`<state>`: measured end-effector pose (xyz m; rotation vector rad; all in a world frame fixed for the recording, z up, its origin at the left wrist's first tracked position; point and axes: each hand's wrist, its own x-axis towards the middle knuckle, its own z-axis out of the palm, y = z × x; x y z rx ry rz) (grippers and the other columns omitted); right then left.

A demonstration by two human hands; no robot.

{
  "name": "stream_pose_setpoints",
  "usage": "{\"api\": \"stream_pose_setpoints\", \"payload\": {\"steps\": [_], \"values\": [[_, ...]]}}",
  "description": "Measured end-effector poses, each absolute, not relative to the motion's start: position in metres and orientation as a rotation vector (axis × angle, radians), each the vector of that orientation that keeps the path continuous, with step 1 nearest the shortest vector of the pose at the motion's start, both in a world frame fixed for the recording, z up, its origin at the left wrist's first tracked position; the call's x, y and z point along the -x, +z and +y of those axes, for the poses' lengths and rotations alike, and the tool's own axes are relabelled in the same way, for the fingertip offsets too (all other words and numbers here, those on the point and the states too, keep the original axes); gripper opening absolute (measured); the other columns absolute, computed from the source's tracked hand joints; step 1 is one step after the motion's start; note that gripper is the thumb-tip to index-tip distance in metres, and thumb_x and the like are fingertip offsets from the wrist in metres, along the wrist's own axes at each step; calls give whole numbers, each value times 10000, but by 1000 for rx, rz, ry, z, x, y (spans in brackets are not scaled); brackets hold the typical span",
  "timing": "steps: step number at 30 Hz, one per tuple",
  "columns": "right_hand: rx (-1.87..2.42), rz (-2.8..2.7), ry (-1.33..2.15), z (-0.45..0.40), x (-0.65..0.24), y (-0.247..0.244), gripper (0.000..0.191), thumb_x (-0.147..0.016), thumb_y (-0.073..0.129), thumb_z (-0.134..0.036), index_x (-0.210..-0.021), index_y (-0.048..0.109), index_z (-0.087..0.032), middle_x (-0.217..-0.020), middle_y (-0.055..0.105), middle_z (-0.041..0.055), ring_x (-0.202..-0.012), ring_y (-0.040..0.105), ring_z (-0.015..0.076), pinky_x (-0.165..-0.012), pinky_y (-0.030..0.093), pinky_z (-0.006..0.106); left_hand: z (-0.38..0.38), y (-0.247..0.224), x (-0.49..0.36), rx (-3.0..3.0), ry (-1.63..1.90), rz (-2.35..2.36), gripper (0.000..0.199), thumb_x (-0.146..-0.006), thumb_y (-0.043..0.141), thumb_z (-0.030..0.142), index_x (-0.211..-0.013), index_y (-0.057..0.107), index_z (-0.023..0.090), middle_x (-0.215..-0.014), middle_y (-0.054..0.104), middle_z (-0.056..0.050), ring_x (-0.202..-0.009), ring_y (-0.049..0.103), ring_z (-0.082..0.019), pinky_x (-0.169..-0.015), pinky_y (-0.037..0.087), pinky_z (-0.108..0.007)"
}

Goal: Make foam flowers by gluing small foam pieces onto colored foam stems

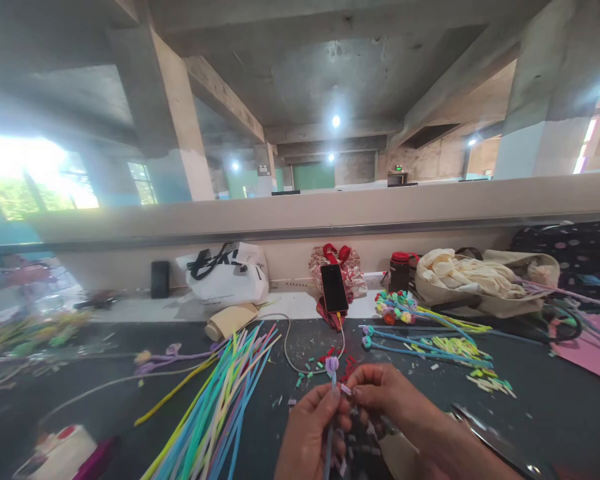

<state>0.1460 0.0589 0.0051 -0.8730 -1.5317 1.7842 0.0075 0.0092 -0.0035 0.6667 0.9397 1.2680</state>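
My left hand [314, 421] pinches a pale blue stem that runs down past its fingers. A small lilac flower head [332, 365] tops this stem, just above my fingertips. On the right, my right hand [387, 393] is closed on a small pale pink piece [346, 389], held close beside the stem. Short red and green pieces [310, 367] lie on the dark table beyond my hands. The lower part of the stem is blurred.
Long coloured stems [225, 400] spread at left. Behind stand a phone [334, 289] with a cable, a white bag [227, 280] and a dark bottle [399, 272]. Finished flowers [396, 307] and yellow pieces [453, 348] lie right. Scissors [495, 440] rest near my right forearm.
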Motion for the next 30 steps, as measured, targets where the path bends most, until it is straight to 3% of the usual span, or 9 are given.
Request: {"api": "stream_pose_setpoints", "payload": {"steps": [12, 17, 26, 29, 30], "values": [[1031, -1575, 1611, 58, -139, 7, 198, -655, 558, -349, -651, 529, -154, -386, 454, -87, -290, 381, 46, -294, 268, 153, 12, -14, -6, -698, 1155, 987, 297, -603, 654, 405, -567, 539, 133, -379, 525, 22, -246, 383, -33, -271, 268, -128], [1049, -1652, 1518, 54, -138, 13, 194, -669, 546, -339, -681, 533, -147, -414, 492, -74, -272, 331, 29, -287, 236, 150, 12, -14, -6, -698, 1176, 982, 308, -581, 659, 420, -567, 535, 139, -376, 508, 37, -248, 378, -39, -283, 275, -148], [1029, -1870, 1304, 55, -150, 24, 154, -711, 514, -273, -654, 585, -148, -551, 529, -39, -415, 467, 69, -394, 327, 178, 2, 9, -8, -731, 1171, 1069, 235, -644, 607, 322, -535, 509, 139, -330, 408, 80, -247, 287, -4, -268, 153, -121], [1082, -1945, 1131, 47, -175, 52, 135, -712, 522, -229, -784, 627, -183, -653, 586, -26, -509, 498, 90, -471, 347, 193, 3, 11, -7, -718, 1131, 1032, 227, -652, 602, 320, -552, 503, 142, -322, 388, 90, -241, 238, 5, -265, 119, -117], [1124, -2085, 924, 42, -185, 60, 141, -730, 502, -227, -792, 624, -194, -648, 589, -26, -511, 500, 93, -481, 343, 197, 3, 11, -7, -726, 1120, 1016, 222, -654, 602, 314, -557, 502, 142, -331, 401, 87, -242, 237, 7, -265, 120, -115]]}}
